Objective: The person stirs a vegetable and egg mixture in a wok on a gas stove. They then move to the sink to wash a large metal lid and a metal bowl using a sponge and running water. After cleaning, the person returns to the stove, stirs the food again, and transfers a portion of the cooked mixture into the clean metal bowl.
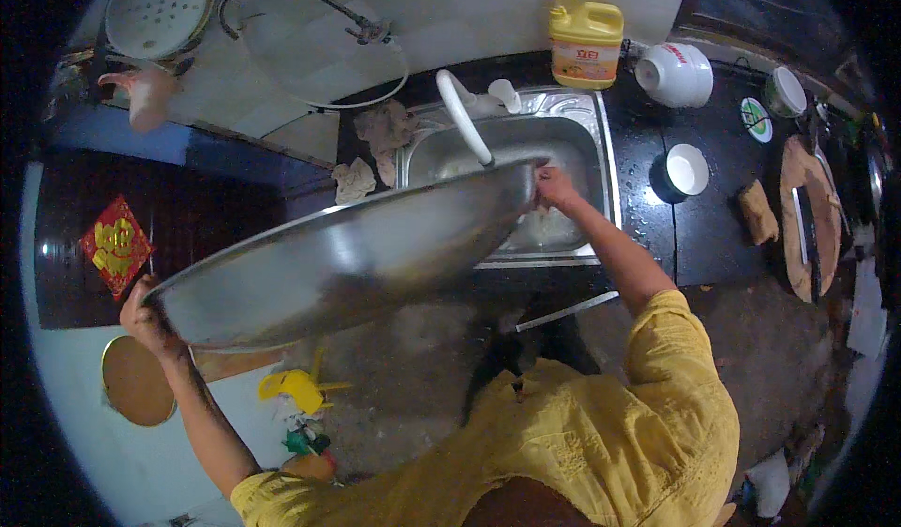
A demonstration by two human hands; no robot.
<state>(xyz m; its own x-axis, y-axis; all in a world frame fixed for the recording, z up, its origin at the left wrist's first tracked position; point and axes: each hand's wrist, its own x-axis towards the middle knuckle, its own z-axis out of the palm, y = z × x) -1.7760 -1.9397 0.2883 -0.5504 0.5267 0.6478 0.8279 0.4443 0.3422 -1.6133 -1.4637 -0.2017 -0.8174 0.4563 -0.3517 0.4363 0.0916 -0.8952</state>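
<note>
A large stainless steel basin is tilted up on its side, its outer face towards me, its right end over the steel sink. My left hand grips its rim at the far left end. At the right end, my right hand holds the rim above the sink bowl. The white curved faucet spout reaches down just behind the basin's upper rim; whether water runs from it cannot be told. The basin's inside is hidden from view.
Crumpled cloths lie left of the sink. A yellow detergent jug and stacked white bowls stand behind it. On the black counter are a small bowl, a brown block and a wooden cutting board with a knife.
</note>
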